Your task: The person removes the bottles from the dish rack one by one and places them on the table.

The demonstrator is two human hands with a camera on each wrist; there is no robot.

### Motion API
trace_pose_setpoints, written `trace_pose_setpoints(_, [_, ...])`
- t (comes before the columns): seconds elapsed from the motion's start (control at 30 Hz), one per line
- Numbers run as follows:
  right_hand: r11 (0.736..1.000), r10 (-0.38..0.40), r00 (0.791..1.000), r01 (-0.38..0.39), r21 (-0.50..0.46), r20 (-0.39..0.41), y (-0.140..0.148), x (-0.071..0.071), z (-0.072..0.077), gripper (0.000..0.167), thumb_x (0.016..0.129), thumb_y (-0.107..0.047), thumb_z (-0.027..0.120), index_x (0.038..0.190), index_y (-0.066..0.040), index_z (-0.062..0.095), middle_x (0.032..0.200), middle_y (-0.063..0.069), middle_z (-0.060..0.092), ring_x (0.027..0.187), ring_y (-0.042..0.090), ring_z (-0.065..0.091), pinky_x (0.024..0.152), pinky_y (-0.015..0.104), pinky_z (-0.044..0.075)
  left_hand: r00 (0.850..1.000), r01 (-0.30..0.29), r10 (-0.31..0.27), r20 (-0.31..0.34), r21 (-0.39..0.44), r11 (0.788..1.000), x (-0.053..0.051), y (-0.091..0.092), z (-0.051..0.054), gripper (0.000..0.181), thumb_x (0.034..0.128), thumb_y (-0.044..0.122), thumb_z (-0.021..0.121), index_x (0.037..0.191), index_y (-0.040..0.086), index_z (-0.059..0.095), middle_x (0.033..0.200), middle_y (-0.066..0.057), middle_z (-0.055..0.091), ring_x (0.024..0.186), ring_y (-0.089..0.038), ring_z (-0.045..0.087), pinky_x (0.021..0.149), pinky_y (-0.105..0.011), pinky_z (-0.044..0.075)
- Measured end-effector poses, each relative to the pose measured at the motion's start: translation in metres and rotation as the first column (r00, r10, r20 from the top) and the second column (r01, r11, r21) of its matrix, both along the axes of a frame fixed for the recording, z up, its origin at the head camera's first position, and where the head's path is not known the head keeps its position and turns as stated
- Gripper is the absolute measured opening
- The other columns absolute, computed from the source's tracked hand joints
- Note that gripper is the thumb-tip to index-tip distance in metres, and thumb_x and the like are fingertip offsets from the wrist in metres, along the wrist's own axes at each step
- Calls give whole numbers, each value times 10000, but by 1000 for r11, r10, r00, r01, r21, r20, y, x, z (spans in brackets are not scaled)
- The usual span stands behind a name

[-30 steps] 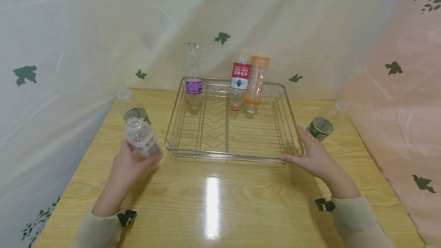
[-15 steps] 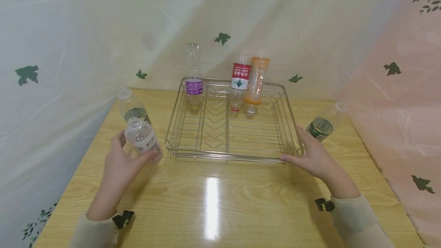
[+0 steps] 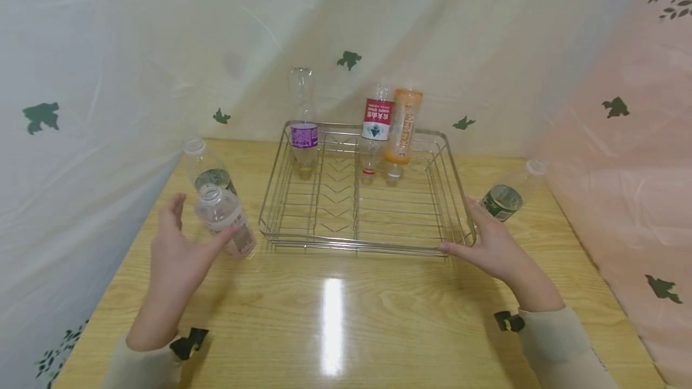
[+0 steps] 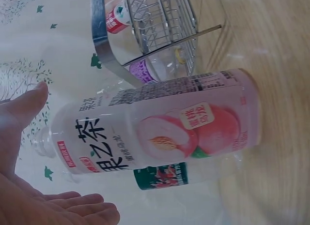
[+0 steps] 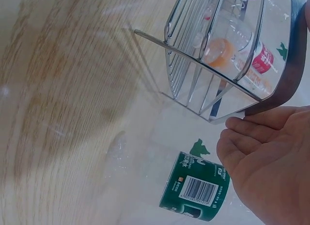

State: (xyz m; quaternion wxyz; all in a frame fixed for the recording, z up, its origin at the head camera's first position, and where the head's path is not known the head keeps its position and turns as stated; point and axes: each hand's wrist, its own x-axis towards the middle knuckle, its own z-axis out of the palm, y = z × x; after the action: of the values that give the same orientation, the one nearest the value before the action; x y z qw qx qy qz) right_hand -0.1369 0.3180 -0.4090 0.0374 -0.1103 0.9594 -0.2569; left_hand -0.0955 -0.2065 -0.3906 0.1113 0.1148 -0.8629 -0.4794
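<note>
A clear bottle with a pink peach label [image 3: 220, 212] stands upright on the table, left of the metal wire dish rack [image 3: 346, 247]. My left hand [image 3: 174, 266] is beside it with thumb and fingers spread. In the left wrist view, a gap separates that hand from the peach bottle [image 4: 160, 128]. My right hand [image 3: 497, 251] grips the rack's near right corner, thumb on the front rim and fingers along the side. In the right wrist view, the fingers [image 5: 247, 133] lie under the rack's metal rim [image 5: 286, 84].
Inside the rack, a purple-labelled bottle [image 3: 304, 135] leans at the back left. A red-and-white-labelled bottle [image 3: 376, 119] and an orange-labelled one [image 3: 404, 128] lean upside down at the back right. Green-labelled bottles stand behind the peach bottle [image 3: 213, 177] and right of the rack [image 3: 504, 198].
My left hand has let go of the peach bottle and drawn back to the left, its fingers spreading. The bottle stays in place. My right hand and the rack have not moved.
</note>
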Motion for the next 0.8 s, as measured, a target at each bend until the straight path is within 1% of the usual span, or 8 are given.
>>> trace_pose_setpoints(0.1, [1000, -1, 1000, 1, 2, 2, -1, 0, 1, 1214, 828, -606, 776, 1624, -21, 70, 1662, 218, 87, 1472, 512, 122, 1104, 741, 210, 1000, -10, 11, -21, 11, 1000, 1, 1, 5, 1140, 825, 443, 852, 1630, 115, 114, 1669, -109, 122, 1490, -413, 165, 1184, -587, 201])
trace_pose_setpoints(0.17, [1000, -4, 1000, 4, 0, 8, -1, 1, 2, 1217, 826, -610, 775, 1625, -25, 68, 1663, 217, 85, 1472, 512, 122, 1103, 742, 209, 999, -6, 7, -36, 12, 1000, 2, 1, 9, 1129, 832, 448, 843, 1632, 121, 116, 1669, -100, 126, 1494, -397, 158, 1190, -579, 191])
trace_pose_setpoints(0.33, [1000, -7, 1000, 7, 6, 12, -1, 1, 2, 1223, 826, -620, 770, 1624, -21, 63, 1659, 230, 90, 1467, 517, 133, 1103, 742, 211, 999, 3, -3, -50, -4, 1000, 4, 2, 17, 1150, 828, 488, 833, 1639, 129, 101, 1670, -74, 122, 1508, -350, 127, 1199, -573, 160])
trace_pose_setpoints(0.43, [1000, -7, 1000, 7, 11, 4, -1, 0, 1, 1221, 827, -621, 768, 1624, -22, 64, 1657, 234, 97, 1464, 519, 146, 1103, 739, 216, 998, 6, -6, -65, -1, 1000, 4, 3, 23, 1140, 833, 473, 834, 1639, 134, 104, 1672, -56, 119, 1512, -317, 115, 1206, -551, 145])
trace_pose_setpoints(0.63, [1000, -1, 1000, 1, 12, -4, -1, 0, -1, 1221, 827, -614, 773, 1627, -37, 54, 1656, 236, 102, 1461, 524, 147, 1102, 740, 218, 997, 5, -5, -75, 0, 1000, 4, 4, 33, 1114, 838, 470, 830, 1634, 142, 122, 1677, -36, 129, 1515, -273, 108, 1214, -515, 142])
trace_pose_setpoints(0.8, [1000, 1, 1000, 0, 9, -17, 0, -1, 0, 1212, 826, -603, 780, 1623, -19, 79, 1654, 240, 106, 1457, 536, 144, 1099, 745, 215, 996, 3, -2, -87, 9, 1000, 3, 8, 41, 1110, 831, 461, 840, 1634, 153, 138, 1676, -22, 135, 1515, -238, 110, 1221, -479, 128])
